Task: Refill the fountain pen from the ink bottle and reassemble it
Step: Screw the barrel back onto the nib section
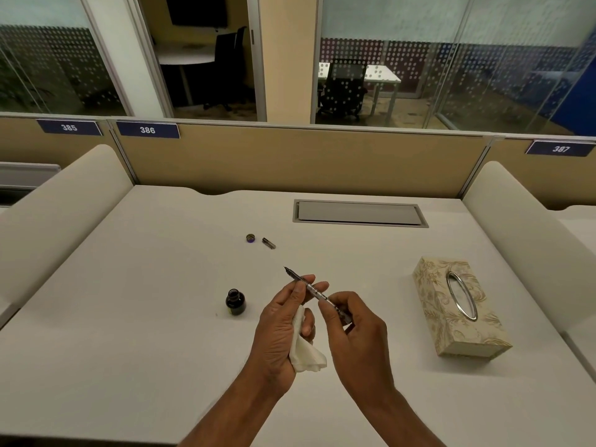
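Note:
The fountain pen's front section with its clear converter (312, 290) is held above the desk, nib pointing up and to the left. My left hand (283, 321) pinches it near the nib end and also grips a crumpled white tissue (304, 353) in the palm. My right hand (351, 330) pinches the rear end of the converter. The open ink bottle (235, 301) stands on the desk just left of my hands. Farther back lie the bottle's cap (250, 238) and a short dark pen part (269, 243).
A patterned tissue box (458, 308) stands at the right on the white desk (129, 317). A grey cable hatch (359, 213) sits in the desk's far side. Padded dividers flank the desk, and a tan partition closes the back.

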Demonstrator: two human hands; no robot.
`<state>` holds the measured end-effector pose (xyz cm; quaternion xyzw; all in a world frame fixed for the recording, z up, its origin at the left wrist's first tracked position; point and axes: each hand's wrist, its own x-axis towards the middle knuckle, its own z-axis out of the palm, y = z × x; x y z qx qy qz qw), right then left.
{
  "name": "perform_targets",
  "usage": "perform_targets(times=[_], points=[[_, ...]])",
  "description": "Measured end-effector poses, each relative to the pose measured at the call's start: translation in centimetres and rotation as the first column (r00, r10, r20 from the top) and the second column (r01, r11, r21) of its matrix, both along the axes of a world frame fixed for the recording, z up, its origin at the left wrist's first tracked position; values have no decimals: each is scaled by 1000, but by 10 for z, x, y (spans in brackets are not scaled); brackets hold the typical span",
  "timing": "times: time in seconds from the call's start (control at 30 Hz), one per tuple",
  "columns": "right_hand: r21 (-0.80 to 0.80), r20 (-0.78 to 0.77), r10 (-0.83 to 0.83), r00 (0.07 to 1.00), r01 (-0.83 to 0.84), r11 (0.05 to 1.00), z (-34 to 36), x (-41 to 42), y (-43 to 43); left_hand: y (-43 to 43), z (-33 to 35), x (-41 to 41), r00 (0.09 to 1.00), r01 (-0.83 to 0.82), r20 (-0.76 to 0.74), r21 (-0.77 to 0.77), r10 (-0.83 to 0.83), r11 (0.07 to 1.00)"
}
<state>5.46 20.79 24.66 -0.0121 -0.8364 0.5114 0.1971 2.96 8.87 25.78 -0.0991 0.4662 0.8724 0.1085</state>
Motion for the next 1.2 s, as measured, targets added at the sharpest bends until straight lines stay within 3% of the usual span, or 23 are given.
perform_targets(times=[0.47, 0.97, 1.2], points=[[-20, 6, 4, 1000, -4, 1000, -2, -1, 0, 0, -2, 0, 999, 48, 22, 34, -49, 998], [50, -43, 22, 999, -20, 999, 1, 3, -2, -4, -6, -5, 998, 30, 49, -74, -26, 997], [45, -1, 16, 1000, -16, 999, -2, 3, -6, -3, -8, -2, 990, -5, 139, 272, -34, 962]])
